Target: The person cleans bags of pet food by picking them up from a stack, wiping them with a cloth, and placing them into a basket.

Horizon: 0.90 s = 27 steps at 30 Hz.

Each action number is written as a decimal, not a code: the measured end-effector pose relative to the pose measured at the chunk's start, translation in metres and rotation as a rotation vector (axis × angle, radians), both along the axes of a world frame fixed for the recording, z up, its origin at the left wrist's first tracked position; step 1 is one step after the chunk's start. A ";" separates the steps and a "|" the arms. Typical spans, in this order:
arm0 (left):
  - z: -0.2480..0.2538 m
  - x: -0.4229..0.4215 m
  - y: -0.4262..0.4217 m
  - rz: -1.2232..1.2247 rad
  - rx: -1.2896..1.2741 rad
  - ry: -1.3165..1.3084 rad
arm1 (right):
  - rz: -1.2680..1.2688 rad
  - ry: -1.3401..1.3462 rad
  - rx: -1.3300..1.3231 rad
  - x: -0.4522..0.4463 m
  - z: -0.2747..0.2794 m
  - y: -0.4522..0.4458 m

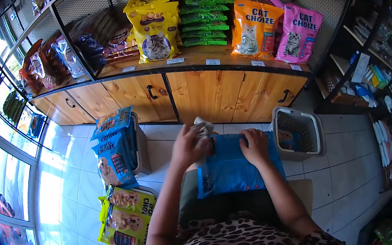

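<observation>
A blue bag (229,170) lies across the person's lap, its printing partly turned away. My right hand (254,145) rests on the bag's upper right part, fingers spread a little. Over the bag's upper left corner, my left hand (189,145) is closed round a crumpled pale cloth (203,125), slightly blurred by motion. To the left, blue Dog Choize bags (111,158) lean on a grey basket (141,147). Yellow-green dog food bags (127,221) lie below them. At the right, another grey basket (315,129) holds a blue bag (287,137).
Ahead runs a wooden cabinet (207,96) with black handles. On its top stand a yellow Bolt bag (155,31), stacked green bags (204,24), an orange bag (254,28) and a pink bag (298,32). Shelves line the right side; a glass door (7,172) is at left.
</observation>
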State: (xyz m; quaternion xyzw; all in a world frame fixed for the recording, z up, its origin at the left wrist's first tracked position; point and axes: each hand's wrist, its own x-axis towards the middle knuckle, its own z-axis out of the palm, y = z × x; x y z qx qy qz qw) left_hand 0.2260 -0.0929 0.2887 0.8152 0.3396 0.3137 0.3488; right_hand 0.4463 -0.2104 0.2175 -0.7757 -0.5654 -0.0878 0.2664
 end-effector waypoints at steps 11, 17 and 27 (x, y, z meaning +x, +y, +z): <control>0.013 -0.055 -0.098 -0.431 -0.098 0.319 | 0.024 0.034 0.154 -0.001 0.020 -0.024; -0.030 -0.060 -0.068 -0.252 -0.175 -0.677 | 0.276 -0.071 -0.161 -0.078 0.072 -0.096; 0.014 0.022 -0.071 0.280 0.417 -0.080 | 0.164 -0.103 -0.005 -0.038 0.032 -0.112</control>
